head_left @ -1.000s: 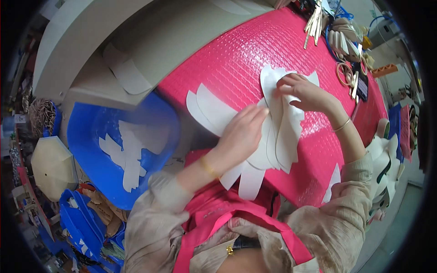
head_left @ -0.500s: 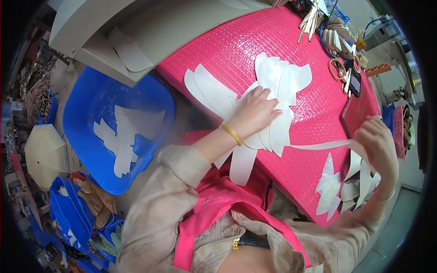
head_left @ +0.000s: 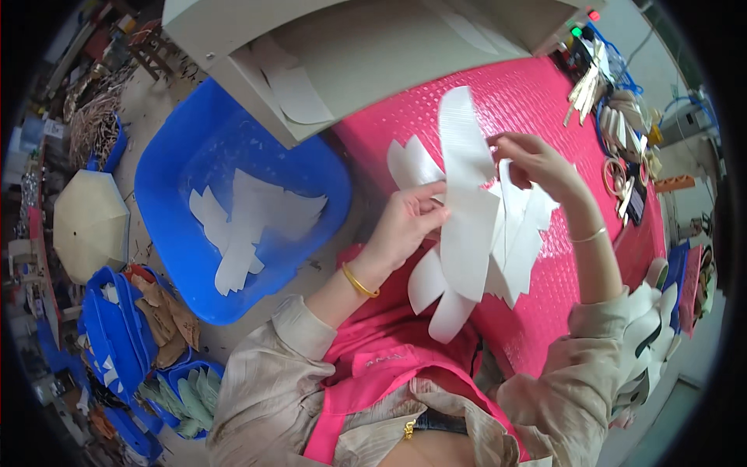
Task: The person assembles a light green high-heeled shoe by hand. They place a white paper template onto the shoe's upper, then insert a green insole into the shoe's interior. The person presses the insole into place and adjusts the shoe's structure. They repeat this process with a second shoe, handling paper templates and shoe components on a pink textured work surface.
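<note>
A long white cut-out piece (head_left: 467,198) with a jagged side stands raised over the table. My left hand (head_left: 408,222) pinches its left edge between thumb and fingers. Against its upper right edge are the bent fingertips of my right hand (head_left: 537,163), partly hidden by the piece. Behind and below lies a pile of similar white pieces (head_left: 523,241), some with pointed edges. Several rounded ends (head_left: 429,284) stick out over the near edge of the table, close to my apron.
The pink textured table (head_left: 389,109) sits under a grey machine housing (head_left: 257,47). A blue tub (head_left: 167,187) on the left holds white cut-outs (head_left: 261,206). Loose strips and tools (head_left: 622,132) lie at the far right; white scraps (head_left: 646,335) hang by my right sleeve.
My right hand has come in from the far right, where it drew out a thin white strip. My left hand has left the pile and lifts a piece. The view has shifted.
</note>
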`<state>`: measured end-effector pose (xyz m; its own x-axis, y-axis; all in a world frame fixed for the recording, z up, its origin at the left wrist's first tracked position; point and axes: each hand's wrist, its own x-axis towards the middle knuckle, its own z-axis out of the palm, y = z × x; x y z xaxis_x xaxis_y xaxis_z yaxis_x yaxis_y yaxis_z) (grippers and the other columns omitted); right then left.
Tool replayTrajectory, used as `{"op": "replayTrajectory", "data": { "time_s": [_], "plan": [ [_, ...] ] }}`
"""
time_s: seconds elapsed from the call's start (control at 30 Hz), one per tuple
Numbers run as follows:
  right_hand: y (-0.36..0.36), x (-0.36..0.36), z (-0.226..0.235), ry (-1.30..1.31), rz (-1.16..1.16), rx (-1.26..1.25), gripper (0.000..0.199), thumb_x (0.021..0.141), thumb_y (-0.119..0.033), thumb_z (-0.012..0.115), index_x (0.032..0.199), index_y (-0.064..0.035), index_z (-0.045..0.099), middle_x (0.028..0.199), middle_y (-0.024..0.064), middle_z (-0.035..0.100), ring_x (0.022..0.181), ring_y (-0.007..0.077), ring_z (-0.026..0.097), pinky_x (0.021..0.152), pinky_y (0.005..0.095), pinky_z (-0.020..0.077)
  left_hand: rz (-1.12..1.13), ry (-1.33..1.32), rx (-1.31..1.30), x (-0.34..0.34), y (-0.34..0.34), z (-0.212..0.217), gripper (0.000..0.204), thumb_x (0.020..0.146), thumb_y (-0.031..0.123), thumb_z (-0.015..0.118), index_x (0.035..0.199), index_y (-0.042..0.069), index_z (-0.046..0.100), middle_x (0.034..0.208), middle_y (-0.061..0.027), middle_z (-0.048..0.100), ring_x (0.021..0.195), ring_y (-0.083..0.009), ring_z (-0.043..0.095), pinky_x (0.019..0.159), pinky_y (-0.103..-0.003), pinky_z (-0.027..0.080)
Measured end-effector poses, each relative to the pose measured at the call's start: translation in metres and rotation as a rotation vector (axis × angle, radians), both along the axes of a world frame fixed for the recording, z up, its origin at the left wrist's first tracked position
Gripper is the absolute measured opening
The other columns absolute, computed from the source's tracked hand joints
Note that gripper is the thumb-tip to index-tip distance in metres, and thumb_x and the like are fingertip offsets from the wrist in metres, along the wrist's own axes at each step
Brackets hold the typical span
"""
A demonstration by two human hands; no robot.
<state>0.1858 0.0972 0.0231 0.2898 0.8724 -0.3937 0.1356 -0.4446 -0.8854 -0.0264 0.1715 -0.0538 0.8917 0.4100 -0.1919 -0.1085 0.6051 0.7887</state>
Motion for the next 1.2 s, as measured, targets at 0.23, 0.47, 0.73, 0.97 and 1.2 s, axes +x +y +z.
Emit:
{"op": "replayTrajectory", "data": {
  "time_s": [0.23, 0.47, 0.73, 0.97, 1.2],
  "plan": [
    [0.200, -0.006, -0.028, -0.255, 0.142, 0.231, 0.031, 0.072, -0.024, 0.070, 0.094, -0.0026, 0.063, 0.057, -0.0029, 0.048, 0.045, 0.0041, 0.035, 0.040, 0.0215, 0.0255, 0.146, -0.003, -0.412, -0.038, 0.042, 0.012, 0.055, 0.087, 0.014, 0.043, 0.136, 0.004, 0.020, 0.120, -0.0131, 0.048, 0.117, -0.0266, 0.043, 0.094, -0.045, 0.038],
    [0.346, -0.019, -0.084, -0.213, 0.133, 0.322, 0.030, 0.072, -0.025, 0.069, 0.095, -0.0056, 0.064, 0.060, 0.0031, 0.055, 0.049, 0.0111, 0.047, 0.045, 0.0249, 0.0374, 0.121, 0.137, -0.256, -0.099, 0.034, 0.007, 0.037, 0.085, 0.010, 0.044, 0.120, -0.001, 0.044, 0.117, -0.0158, 0.051, 0.108, -0.0255, 0.050, 0.091, -0.039, 0.040],
    [0.361, -0.035, -0.103, -0.657, 0.087, 0.411, 0.029, 0.076, -0.026, 0.065, 0.097, -0.0063, 0.063, 0.065, 0.0041, 0.058, 0.055, 0.0129, 0.053, 0.051, 0.0264, 0.0439, 0.098, 0.139, -0.259, -0.092, 0.025, 0.001, 0.028, 0.085, 0.007, 0.043, 0.111, -0.004, 0.051, 0.104, -0.0144, 0.057, 0.098, -0.0236, 0.055, 0.088, -0.035, 0.042],
    [0.164, 0.008, -0.003, -0.777, 0.099, 0.357, 0.025, 0.080, -0.024, 0.062, 0.100, -0.0090, 0.062, 0.070, 0.0056, 0.059, 0.058, 0.0120, 0.057, 0.054, 0.0270, 0.0475, 0.011, 0.088, -0.032, -0.093, 0.006, 0.006, 0.025, 0.086, 0.007, 0.045, 0.107, -0.003, 0.053, 0.099, -0.0125, 0.059, 0.093, -0.0201, 0.057, 0.086, -0.033, 0.044],
    [-0.062, 0.085, -0.010, -0.526, -0.101, -0.134, 0.012, 0.081, -0.010, 0.060, 0.089, -0.0006, 0.062, 0.069, 0.0023, 0.060, 0.054, 0.0067, 0.056, 0.046, 0.0199, 0.0453, -0.151, 0.059, 0.376, -0.043, -0.009, 0.027, 0.025, 0.086, 0.004, 0.046, 0.108, -0.003, 0.055, 0.094, -0.0088, 0.061, 0.090, -0.0147, 0.057, 0.085, -0.027, 0.043]
  ]
}}
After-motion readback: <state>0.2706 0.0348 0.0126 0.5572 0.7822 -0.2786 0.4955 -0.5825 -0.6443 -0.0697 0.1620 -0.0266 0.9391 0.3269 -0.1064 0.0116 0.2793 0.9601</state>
